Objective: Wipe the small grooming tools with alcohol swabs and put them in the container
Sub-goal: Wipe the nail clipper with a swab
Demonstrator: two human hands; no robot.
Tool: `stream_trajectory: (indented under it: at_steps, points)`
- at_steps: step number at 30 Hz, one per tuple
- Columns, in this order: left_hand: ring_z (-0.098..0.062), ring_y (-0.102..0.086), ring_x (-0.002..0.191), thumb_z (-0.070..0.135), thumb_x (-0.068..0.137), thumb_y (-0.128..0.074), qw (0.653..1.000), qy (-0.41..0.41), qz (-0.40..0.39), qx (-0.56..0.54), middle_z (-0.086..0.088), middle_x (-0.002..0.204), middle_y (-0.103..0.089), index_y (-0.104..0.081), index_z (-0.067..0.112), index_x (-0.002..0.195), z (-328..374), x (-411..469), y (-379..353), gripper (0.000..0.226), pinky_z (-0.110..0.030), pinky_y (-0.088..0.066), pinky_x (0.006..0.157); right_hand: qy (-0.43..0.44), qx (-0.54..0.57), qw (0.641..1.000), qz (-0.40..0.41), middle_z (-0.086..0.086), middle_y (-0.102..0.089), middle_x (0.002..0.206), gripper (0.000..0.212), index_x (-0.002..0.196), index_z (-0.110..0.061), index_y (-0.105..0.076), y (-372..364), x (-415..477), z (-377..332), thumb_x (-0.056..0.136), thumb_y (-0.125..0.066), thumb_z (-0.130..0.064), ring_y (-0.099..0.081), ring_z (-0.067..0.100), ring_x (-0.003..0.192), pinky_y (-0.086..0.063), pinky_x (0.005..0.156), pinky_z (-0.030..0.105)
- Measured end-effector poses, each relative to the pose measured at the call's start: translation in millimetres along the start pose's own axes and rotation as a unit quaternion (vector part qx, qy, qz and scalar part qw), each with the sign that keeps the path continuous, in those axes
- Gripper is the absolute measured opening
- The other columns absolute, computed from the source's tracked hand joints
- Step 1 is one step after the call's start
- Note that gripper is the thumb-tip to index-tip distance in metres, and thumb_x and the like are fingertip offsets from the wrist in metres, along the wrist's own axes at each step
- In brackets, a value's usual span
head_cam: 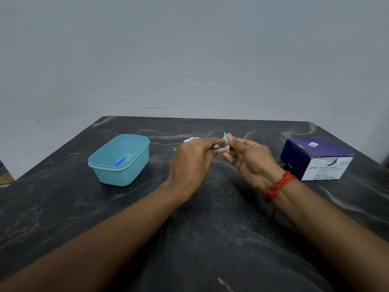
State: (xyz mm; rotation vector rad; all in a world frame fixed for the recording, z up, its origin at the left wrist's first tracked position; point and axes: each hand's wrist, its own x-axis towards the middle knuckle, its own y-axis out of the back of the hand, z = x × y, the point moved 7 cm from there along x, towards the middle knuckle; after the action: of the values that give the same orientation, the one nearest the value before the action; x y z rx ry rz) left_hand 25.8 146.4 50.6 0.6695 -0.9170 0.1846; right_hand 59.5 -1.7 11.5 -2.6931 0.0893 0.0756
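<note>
The left hand pinched a small shiny nail clipper above the dark bench. The right hand pressed a white swab on it. The blue container, off to the left, held a blue tool.

A small metal grooming tool sits raised right of the light-blue open container, wrapped at one end by a white alcohol swab; a blue-handled tool lies inside that container
</note>
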Motion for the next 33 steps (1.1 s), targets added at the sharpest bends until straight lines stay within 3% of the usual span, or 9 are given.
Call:
stream_trajectory:
  at_steps: [6, 9, 15, 18, 20, 24, 29, 33]
  points:
    - [-0.018, -0.068, 0.089, 0.029, 0.089, -0.071, 0.988, -0.093, 0.010, 0.122, -0.002, 0.099, -0.074, -0.073, 0.013, 0.112, 17, 2, -1, 0.028, -0.029, -0.056, 0.077, 0.109, -0.112, 0.986, 0.058, 0.016, -0.070, 0.085, 0.025, 0.091, 0.002, -0.072, 7, -2, -17, 0.081, -0.080, -0.020, -0.067, 0.017, 0.071, -0.058, 0.062, 0.025]
    - [-0.017, -0.064, 0.084, 0.027, 0.088, -0.071, 0.979, -0.111, 0.006, 0.171, -0.002, 0.094, -0.073, -0.074, 0.012, 0.108, 13, 5, -2, 0.025, -0.029, -0.054, 0.072, 0.176, -0.188, 0.963, 0.076, 0.011, -0.075, 0.081, 0.025, 0.091, -0.002, -0.074, 5, -7, -27, 0.080, -0.081, -0.024, -0.069, 0.014, 0.069, -0.056, 0.060, 0.025]
    - [-0.016, -0.067, 0.085, 0.025, 0.086, -0.075, 0.979, -0.059, -0.024, 0.192, 0.001, 0.093, -0.074, -0.074, 0.020, 0.110, 7, 8, -1, 0.025, -0.033, -0.058, 0.073, 0.260, -0.306, 0.913, 0.071, 0.005, -0.075, 0.073, 0.019, 0.083, -0.012, -0.075, -4, -13, -36, 0.080, -0.081, -0.030, -0.073, 0.018, 0.069, -0.060, 0.061, 0.031]
    - [-0.003, -0.068, 0.082, 0.024, 0.085, -0.077, 0.992, 0.069, -0.044, 0.098, 0.007, 0.094, -0.076, -0.075, 0.025, 0.109, -8, 6, -5, 0.024, -0.024, -0.058, 0.078, 0.264, -0.311, 0.910, 0.074, 0.003, -0.074, 0.070, 0.017, 0.079, -0.013, -0.074, -4, -13, -35, 0.082, -0.080, -0.029, -0.073, 0.015, 0.066, -0.058, 0.058, 0.028]
    - [0.005, -0.065, 0.070, 0.020, 0.078, -0.084, 0.984, 0.173, -0.045, -0.008, 0.009, 0.085, -0.075, -0.078, 0.022, 0.098, -23, 3, -9, 0.021, -0.014, -0.057, 0.073, 0.242, -0.286, 0.924, 0.076, 0.006, -0.074, 0.072, 0.017, 0.081, -0.009, -0.073, -2, -11, -33, 0.084, -0.078, -0.025, -0.073, 0.015, 0.064, -0.056, 0.057, 0.026]
    - [-0.010, -0.072, 0.069, 0.010, 0.075, -0.085, 0.935, 0.289, -0.041, -0.203, -0.004, 0.075, -0.075, -0.075, 0.012, 0.091, -42, -5, -19, 0.018, -0.021, -0.059, 0.066, 0.131, -0.154, 0.978, 0.048, 0.011, -0.070, 0.072, 0.015, 0.087, 0.001, -0.070, 0, -5, -19, 0.086, -0.075, -0.013, -0.066, 0.015, 0.059, -0.056, 0.054, 0.025]
    - [-0.017, -0.074, 0.073, -0.003, 0.083, -0.074, 0.868, 0.337, -0.042, -0.361, -0.014, 0.084, -0.074, -0.071, 0.004, 0.098, -48, -11, -31, 0.016, -0.023, -0.060, 0.067, 0.020, -0.085, 0.996, -0.015, 0.009, -0.072, 0.071, 0.009, 0.085, -0.003, -0.070, -6, 0, 3, 0.088, -0.072, -0.011, -0.064, 0.013, 0.059, -0.055, 0.057, 0.022]
    - [-0.017, -0.074, 0.072, -0.009, 0.086, -0.068, 0.839, 0.361, -0.074, -0.400, -0.014, 0.086, -0.074, -0.068, -0.004, 0.106, -52, -17, -38, 0.021, -0.025, -0.062, 0.070, 0.089, -0.190, 0.977, -0.042, 0.003, -0.066, 0.075, 0.007, 0.084, -0.010, -0.072, -11, -2, -7, 0.085, -0.075, -0.017, -0.053, 0.006, 0.057, -0.044, 0.055, 0.021]
